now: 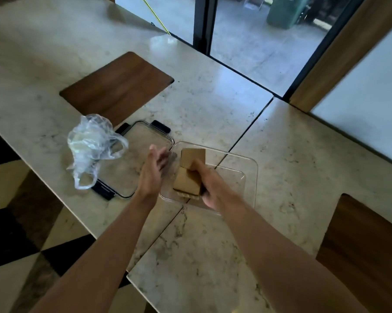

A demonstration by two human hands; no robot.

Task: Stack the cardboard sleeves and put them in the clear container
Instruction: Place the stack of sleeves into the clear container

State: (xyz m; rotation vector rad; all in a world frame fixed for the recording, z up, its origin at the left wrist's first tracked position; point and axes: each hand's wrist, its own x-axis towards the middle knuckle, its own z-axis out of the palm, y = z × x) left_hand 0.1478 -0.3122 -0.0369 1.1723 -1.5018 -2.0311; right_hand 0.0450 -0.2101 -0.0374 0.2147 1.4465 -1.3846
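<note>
Fingers [196,164] partly hide cardboard sleeves [187,182].

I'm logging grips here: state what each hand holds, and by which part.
The right hand grips the stack of cardboard sleeves at its right side, inside the clear container. The left hand is open beside the container, holding nothing.

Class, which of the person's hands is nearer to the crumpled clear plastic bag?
Left. The left hand hovers open just right of the crumpled clear plastic bag, above the clear lid; the right hand is farther right, holding the brown cardboard sleeves in the clear container.
</note>
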